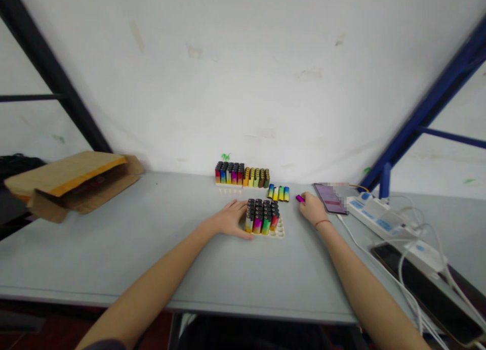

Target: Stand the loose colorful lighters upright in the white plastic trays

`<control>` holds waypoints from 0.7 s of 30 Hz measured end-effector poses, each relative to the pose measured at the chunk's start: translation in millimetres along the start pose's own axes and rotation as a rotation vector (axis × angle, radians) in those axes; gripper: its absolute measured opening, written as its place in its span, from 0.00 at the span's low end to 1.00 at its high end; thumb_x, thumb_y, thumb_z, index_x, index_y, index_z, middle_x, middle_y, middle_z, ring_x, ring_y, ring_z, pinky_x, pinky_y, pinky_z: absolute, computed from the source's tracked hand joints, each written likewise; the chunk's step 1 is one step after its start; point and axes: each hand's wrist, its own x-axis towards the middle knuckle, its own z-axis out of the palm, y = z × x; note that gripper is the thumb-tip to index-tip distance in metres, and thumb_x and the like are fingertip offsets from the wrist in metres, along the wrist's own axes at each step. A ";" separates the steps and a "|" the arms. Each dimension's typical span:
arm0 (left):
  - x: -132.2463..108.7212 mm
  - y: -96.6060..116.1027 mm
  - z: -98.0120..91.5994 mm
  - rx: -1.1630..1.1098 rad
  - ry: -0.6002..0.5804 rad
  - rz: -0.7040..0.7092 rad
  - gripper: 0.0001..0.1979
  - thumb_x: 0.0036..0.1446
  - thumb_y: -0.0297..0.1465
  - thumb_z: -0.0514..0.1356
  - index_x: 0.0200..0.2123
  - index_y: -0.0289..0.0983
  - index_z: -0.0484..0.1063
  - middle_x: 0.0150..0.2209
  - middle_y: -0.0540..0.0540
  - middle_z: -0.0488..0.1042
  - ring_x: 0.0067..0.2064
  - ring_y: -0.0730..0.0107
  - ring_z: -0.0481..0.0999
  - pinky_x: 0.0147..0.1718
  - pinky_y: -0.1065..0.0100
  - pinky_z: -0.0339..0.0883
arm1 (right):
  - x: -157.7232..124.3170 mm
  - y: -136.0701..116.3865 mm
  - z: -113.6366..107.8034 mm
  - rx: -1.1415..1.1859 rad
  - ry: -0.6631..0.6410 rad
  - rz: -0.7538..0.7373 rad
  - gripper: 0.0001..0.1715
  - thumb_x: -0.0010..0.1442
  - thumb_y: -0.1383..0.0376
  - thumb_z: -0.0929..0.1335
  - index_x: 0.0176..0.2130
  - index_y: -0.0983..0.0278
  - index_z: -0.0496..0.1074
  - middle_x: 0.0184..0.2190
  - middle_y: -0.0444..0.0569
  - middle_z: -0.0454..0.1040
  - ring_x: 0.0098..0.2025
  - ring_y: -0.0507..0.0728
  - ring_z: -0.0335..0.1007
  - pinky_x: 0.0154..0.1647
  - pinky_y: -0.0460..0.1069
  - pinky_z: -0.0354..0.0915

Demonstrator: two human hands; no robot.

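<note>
My left hand (232,219) curves round the left side of a white tray (280,231), thumb at its front corner and fingers at the back, steadying it. Several lighters with black tops (261,217) stand upright in this tray, and bare sockets show along its right side. My right hand (312,208) pinches a purple lighter (299,198) just above the table, to the right of the tray. Several loose lighters (278,193), blue, yellow and green, lie side by side between the tray and the wall.
At the wall, a second tray of lighters (229,174) adjoins a group of yellow to dark lighters (256,177). On the right are a phone (329,198), a power strip (395,231), white cables and a dark phone (425,289). An open paper bag (76,178) lies at left.
</note>
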 end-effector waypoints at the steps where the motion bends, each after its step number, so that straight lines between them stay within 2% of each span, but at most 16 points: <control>1: 0.0 0.1 -0.1 -0.002 0.002 -0.001 0.56 0.42 0.60 0.64 0.66 0.35 0.51 0.65 0.34 0.56 0.66 0.43 0.54 0.65 0.48 0.38 | 0.7 0.8 0.8 0.023 0.005 -0.004 0.20 0.57 0.74 0.62 0.49 0.73 0.70 0.44 0.62 0.75 0.46 0.60 0.72 0.42 0.48 0.60; 4: -0.1 1.1 -0.8 -0.007 0.008 0.001 0.55 0.41 0.60 0.64 0.66 0.37 0.51 0.65 0.35 0.56 0.66 0.43 0.54 0.65 0.48 0.38 | 1.2 3.1 1.9 0.118 -0.018 -0.040 0.16 0.57 0.73 0.61 0.43 0.73 0.72 0.42 0.63 0.75 0.45 0.60 0.71 0.43 0.48 0.60; 6: -0.2 2.1 -1.6 -0.007 0.003 -0.003 0.55 0.41 0.59 0.64 0.66 0.36 0.52 0.65 0.35 0.56 0.66 0.43 0.54 0.65 0.48 0.39 | 0.1 3.2 1.4 0.264 -0.018 -0.064 0.14 0.58 0.69 0.61 0.41 0.70 0.72 0.36 0.58 0.76 0.40 0.59 0.71 0.40 0.49 0.61; 9: -0.4 2.9 -2.4 -0.006 -0.007 -0.008 0.55 0.42 0.59 0.64 0.65 0.34 0.53 0.65 0.34 0.56 0.65 0.43 0.54 0.65 0.48 0.38 | -2.4 -0.4 0.2 0.635 0.012 -0.049 0.14 0.59 0.62 0.61 0.44 0.64 0.67 0.27 0.47 0.72 0.28 0.55 0.68 0.32 0.48 0.62; 11: -0.5 2.9 -2.5 -0.010 -0.002 -0.005 0.54 0.42 0.60 0.64 0.65 0.36 0.54 0.65 0.34 0.56 0.66 0.44 0.54 0.65 0.48 0.38 | -3.8 -5.5 -0.6 0.918 0.001 -0.020 0.14 0.58 0.55 0.62 0.40 0.61 0.65 0.21 0.40 0.66 0.21 0.52 0.62 0.24 0.46 0.58; 15: -0.5 2.8 -2.4 -0.013 -0.003 -0.005 0.54 0.42 0.60 0.64 0.65 0.37 0.53 0.65 0.35 0.56 0.66 0.44 0.54 0.65 0.48 0.38 | -7.0 -19.0 -3.5 1.358 -0.182 0.136 0.25 0.56 0.43 0.59 0.27 0.60 0.59 0.15 0.35 0.53 0.13 0.48 0.48 0.15 0.44 0.47; 18: -0.1 2.8 -2.1 -0.002 -0.009 -0.014 0.54 0.41 0.60 0.64 0.65 0.36 0.53 0.65 0.35 0.56 0.66 0.44 0.54 0.65 0.49 0.38 | -11.4 -28.4 -5.8 1.520 -0.322 0.247 0.25 0.58 0.44 0.55 0.21 0.59 0.53 0.12 0.36 0.50 0.11 0.47 0.44 0.13 0.44 0.43; 21: 0.1 3.0 -1.8 0.000 -0.012 -0.015 0.54 0.41 0.60 0.64 0.65 0.36 0.54 0.65 0.35 0.56 0.66 0.44 0.53 0.65 0.49 0.38 | -15.5 -34.7 -6.3 1.587 -0.340 0.288 0.25 0.58 0.47 0.52 0.19 0.59 0.51 0.11 0.36 0.47 0.11 0.47 0.41 0.12 0.44 0.43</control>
